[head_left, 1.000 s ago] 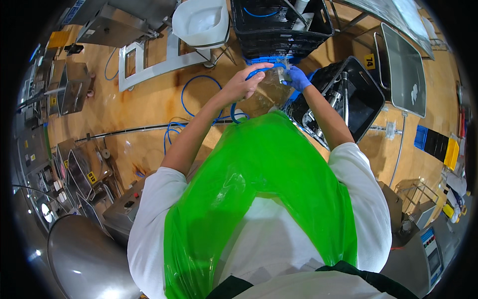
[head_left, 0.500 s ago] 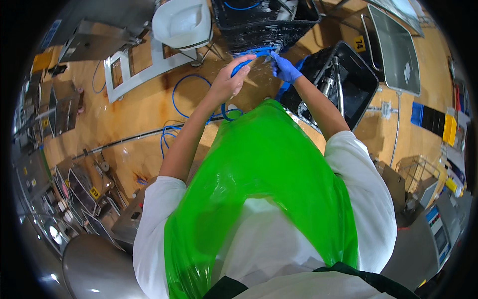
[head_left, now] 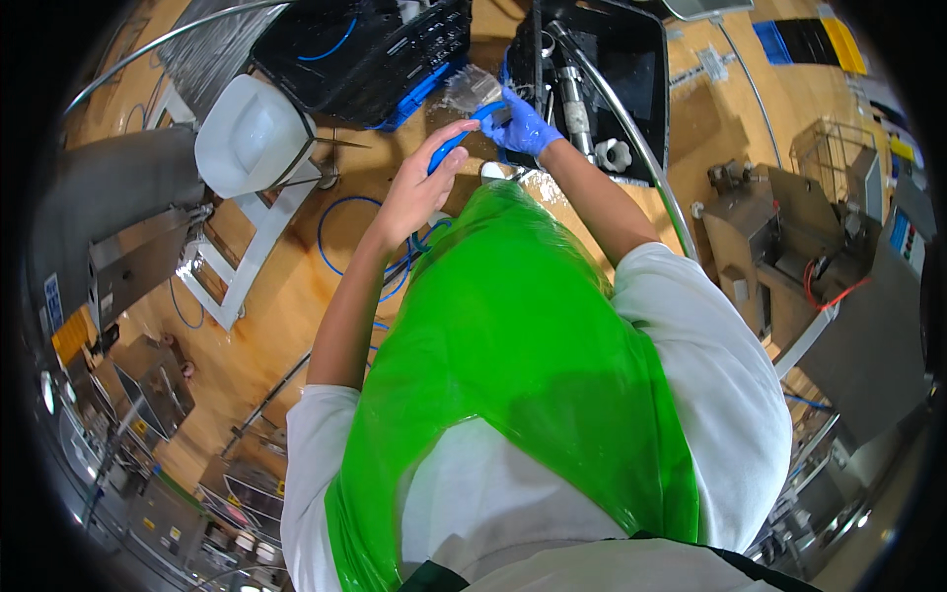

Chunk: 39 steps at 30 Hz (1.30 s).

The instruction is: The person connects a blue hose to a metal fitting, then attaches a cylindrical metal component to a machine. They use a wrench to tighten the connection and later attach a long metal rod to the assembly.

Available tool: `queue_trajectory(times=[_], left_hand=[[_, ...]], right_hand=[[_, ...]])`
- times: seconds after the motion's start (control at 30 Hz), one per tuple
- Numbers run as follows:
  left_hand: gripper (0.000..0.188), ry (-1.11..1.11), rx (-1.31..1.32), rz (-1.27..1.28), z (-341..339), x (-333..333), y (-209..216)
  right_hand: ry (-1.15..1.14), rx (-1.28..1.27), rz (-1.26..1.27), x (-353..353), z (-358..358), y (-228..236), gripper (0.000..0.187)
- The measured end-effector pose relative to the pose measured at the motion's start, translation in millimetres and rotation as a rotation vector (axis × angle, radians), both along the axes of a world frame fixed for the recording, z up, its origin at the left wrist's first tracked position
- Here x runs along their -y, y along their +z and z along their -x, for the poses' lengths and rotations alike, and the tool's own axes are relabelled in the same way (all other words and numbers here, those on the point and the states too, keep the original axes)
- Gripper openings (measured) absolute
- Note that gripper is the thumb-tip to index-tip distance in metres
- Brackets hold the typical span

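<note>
**One hand bare, one gloved, a blue glove and a clear bag held between them**

Seen from above, a person in a white shirt and a glossy green apron [head_left: 513,365] stands on an orange-brown floor [head_left: 286,296]; both arms reach forward, away from the body.

At far left sit grey metal machines [head_left: 118,247]; just beyond them, a white plastic jug [head_left: 252,133] rests on a white frame; a thin blue hose [head_left: 340,242] loops across the floor beside it.

The left hand [head_left: 419,183] is bare; its fingers are closed around a stretched blue glove [head_left: 456,138], which runs up and to the right toward the other hand.

The right hand [head_left: 521,123] already wears a blue glove; its fingers are pinched together on the glove's far end and, it seems, on a crumpled clear plastic bag [head_left: 472,89], held in the air between the two black trays; exactly what each finger grips is too small to tell.

Above lies a black tray [head_left: 395,49] with blue tubing; to the right, a second black tray [head_left: 631,89] holds metal parts and a pipe; further right stand more grey machines [head_left: 848,326].

By the look of it, the gloving is half done; the right hand is covered, the left is not yet.
</note>
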State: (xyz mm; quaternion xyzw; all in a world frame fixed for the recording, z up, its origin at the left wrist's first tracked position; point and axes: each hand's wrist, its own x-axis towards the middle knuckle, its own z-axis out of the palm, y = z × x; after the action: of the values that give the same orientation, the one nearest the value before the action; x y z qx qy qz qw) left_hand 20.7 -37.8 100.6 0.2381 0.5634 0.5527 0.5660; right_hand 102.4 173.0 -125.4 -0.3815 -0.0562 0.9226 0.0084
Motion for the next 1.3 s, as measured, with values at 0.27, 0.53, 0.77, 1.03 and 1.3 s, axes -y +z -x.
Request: queue_trajectory(times=[0.27, 0.53, 0.77, 1.03, 1.3], left_hand=[[0.039, -0.271, -0.088, -0.125, -47.5, -59.3, -43.0], [0.039, -0.420, -0.214, -0.061, -90.4, -101.2, -77.4], [0.039, -0.259, -0.316, 0.092, -90.6, -138.0, -70.8], [0.041, -0.159, -0.197, 0.094, -94.2, -175.4, -64.8], [0.042, -0.220, -0.223, 0.105, -113.6, -178.9, -75.5]], right_hand=[[-0.214, 0.283, -0.164, -37.3, -127.8, -2.6, 0.030], [-0.296, 0.696, -0.340, -80.7, -238.1, -14.6, 0.019], [-0.150, 0.296, -0.212, -120.2, -225.4, -85.9, 0.016], [-0.015, 0.240, -0.346, -171.7, -134.3, -104.3, 0.026], [0.054, 0.176, -0.238, -166.1, -132.1, -153.2, 0.018]])
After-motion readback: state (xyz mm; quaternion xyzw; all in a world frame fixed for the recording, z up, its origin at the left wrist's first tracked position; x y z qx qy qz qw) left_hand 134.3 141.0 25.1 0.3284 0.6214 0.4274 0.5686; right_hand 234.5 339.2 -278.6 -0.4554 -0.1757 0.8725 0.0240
